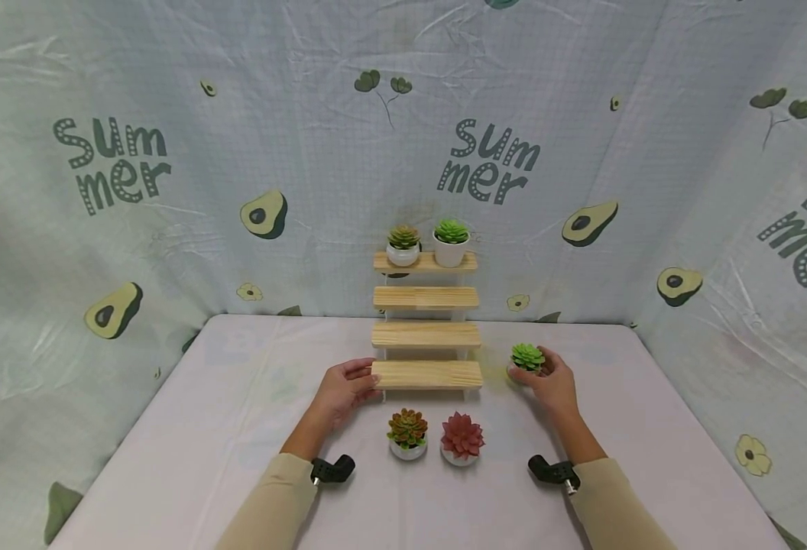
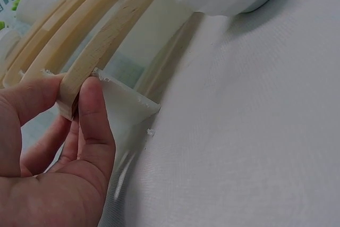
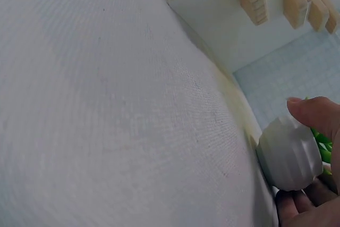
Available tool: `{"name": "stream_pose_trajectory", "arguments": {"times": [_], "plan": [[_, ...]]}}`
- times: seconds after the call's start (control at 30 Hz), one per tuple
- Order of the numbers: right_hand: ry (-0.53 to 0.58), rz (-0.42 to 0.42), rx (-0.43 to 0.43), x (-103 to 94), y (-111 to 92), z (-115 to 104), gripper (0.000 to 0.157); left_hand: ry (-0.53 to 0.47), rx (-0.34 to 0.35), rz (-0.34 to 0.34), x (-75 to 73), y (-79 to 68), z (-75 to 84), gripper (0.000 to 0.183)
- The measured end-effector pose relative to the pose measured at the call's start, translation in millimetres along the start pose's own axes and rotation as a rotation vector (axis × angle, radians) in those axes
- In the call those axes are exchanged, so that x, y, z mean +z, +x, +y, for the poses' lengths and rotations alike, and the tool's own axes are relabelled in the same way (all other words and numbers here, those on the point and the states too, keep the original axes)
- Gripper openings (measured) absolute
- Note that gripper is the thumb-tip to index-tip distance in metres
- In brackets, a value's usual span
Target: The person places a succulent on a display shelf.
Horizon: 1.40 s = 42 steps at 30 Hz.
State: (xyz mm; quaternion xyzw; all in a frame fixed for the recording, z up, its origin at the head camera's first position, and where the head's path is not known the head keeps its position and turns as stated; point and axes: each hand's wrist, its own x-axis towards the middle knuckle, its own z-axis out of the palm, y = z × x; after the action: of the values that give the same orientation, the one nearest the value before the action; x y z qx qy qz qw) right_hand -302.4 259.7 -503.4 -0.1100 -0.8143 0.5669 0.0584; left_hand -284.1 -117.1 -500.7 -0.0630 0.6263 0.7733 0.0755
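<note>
A wooden tiered shelf (image 1: 427, 374) stands at the back middle of the table. My left hand (image 1: 345, 388) pinches the left end of its lowest board (image 2: 101, 46), thumb on one face and fingers on the other. To the right of the shelf, my right hand (image 1: 552, 380) holds a green potted succulent (image 1: 528, 356) by its white ribbed pot (image 3: 289, 152), thumb on one side and fingers on the other. In the right wrist view the pot is at the tabletop; whether it touches cannot be told.
On the top board stand a brownish-green succulent (image 1: 403, 243) and a bright green succulent (image 1: 451, 241), both in white pots. In front of the shelf are an orange-green succulent (image 1: 407, 432) and a red succulent (image 1: 461, 438). A printed cloth (image 1: 348, 153) hangs behind the table.
</note>
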Motion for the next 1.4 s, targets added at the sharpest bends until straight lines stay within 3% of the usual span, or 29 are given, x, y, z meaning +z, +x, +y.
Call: {"name": "stream_pose_trajectory", "arguments": {"times": [0.53, 0.93, 1.4], "plan": [[-0.043, -0.033, 0.025, 1.1, 2.2, 5.9, 0.084, 0.016, -0.001, 0.003, -2.3, -5.0, 2.4, 0.045], [-0.047, -0.011, 0.030, 5.2, -1.1, 7.7, 0.080, 0.025, -0.003, 0.002, -3.6, -6.7, 2.1, 0.044], [-0.044, -0.025, 0.033, -2.6, 0.6, 6.8, 0.086, 0.024, -0.012, -0.003, 1.0, -2.5, 2.3, 0.043]]}}
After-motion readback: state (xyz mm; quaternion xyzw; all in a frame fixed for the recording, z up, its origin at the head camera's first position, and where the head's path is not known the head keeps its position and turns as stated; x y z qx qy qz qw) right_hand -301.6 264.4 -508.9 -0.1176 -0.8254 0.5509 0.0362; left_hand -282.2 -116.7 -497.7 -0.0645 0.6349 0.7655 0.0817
